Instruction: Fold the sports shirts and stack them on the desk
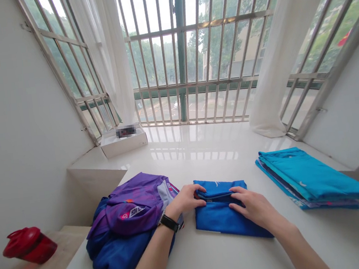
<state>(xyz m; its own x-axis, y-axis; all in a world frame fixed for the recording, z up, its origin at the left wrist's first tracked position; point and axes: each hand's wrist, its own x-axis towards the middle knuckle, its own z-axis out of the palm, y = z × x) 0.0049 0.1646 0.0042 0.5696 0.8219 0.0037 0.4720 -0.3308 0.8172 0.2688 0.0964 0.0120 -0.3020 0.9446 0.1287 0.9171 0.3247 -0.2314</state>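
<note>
Blue garment [222,218] in flat folds

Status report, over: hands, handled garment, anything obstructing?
Left hand and right hand touching bright-blue garment. Garment folded. Purple garment to its left, not covering it.

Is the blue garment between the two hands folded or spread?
Folded: the blue garment forms a compact, roughly rectangular shape, with layers visible.

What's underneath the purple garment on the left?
Blue fabric shows under the purple garment, spilling out towards the camera. The rest is covered; I can't tell how many garments lie there.
</note>
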